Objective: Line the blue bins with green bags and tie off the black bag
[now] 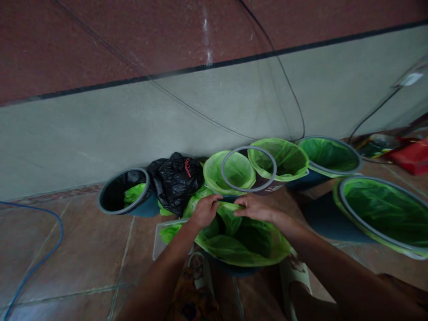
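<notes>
From where I stand, containers crowd the wall (127,138): a lumpy, wrinkled black bag (174,187) with a red tie (187,167) slumps against the black-lined bin (150,207), and a smooth grey ring (223,171) sits across two lined buckets (211,171), just beyond the hands. A clear tray (157,245) lies by the left forearm (174,252). The thin, crinkled green liner (240,252) hangs in the round blue bin (230,266) between the person's feet, its near side folded outward. The left hand (204,211) pinches its far edge; the right hand (253,209) pinches it just beside
</notes>
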Tool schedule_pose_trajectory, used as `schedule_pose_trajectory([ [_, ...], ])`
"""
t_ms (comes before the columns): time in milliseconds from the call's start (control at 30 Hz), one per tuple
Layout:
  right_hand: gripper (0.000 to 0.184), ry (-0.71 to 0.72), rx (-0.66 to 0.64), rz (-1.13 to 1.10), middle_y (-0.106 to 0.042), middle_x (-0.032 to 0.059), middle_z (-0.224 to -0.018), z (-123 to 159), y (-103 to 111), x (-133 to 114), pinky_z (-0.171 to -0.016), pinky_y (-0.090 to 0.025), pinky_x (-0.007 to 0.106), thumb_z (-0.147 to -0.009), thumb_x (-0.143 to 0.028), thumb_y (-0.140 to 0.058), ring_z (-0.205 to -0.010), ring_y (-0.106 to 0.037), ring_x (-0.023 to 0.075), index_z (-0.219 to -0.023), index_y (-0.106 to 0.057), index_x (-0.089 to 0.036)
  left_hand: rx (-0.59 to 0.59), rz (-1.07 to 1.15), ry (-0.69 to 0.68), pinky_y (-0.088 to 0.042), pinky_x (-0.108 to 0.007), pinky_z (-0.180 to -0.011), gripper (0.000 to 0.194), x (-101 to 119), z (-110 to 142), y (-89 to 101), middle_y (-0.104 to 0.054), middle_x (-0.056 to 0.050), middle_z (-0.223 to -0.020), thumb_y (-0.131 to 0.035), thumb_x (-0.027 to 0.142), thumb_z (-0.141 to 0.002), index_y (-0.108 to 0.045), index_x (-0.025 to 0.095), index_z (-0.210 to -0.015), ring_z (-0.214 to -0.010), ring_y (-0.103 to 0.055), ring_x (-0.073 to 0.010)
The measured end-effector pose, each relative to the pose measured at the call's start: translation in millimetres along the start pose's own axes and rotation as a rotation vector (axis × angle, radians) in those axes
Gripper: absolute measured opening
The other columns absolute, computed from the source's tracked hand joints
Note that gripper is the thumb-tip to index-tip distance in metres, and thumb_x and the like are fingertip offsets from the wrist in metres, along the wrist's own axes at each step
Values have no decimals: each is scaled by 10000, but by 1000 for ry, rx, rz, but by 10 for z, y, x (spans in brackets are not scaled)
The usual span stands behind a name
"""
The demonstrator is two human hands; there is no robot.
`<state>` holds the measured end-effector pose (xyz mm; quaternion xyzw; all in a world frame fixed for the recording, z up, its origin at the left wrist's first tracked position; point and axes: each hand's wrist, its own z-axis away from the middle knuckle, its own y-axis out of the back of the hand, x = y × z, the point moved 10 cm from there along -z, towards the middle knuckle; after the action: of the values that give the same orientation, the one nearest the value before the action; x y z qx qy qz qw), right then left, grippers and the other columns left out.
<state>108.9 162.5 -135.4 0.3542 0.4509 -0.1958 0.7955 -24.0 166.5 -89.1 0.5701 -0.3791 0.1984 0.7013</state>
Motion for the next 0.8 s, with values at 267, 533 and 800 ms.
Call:
schedule_pose_trajectory([
  [267,240,5,310,53,-701,35,-851,158,197,193,-704,-450,277,-794,-317,-565,-746,-608,170,-931,-704,-178,1,-37,96,-477,-298,-890,294,-215,53,-62,-723,-61,-975,-407,264,-926,-680,176,-991,-935,-656,-179],
  [533,374,-26,256,-12,-510,-20,-589,166,153,277,-552,-336,249,-858,-451,-450,-558,-454,115,-714,-632,-158,-26,-36,-7,-458,-316,-937,292,-88,81,-133,-672,-52,-1055,-668,301,-763,-650,199,-1036,-1001,-618,-193],
  [800,333,-92,296,-59,-510,-28,-585,235,209,386,-538,-324,246,-806,-459,-529,-545,-437,109,-740,-650,-156,13,-56,-34,-400,-248,-692,323,-115,47,-111,-482,17,-653,-443,278,-887,-482,187,-580,-688,-503,-119],
])
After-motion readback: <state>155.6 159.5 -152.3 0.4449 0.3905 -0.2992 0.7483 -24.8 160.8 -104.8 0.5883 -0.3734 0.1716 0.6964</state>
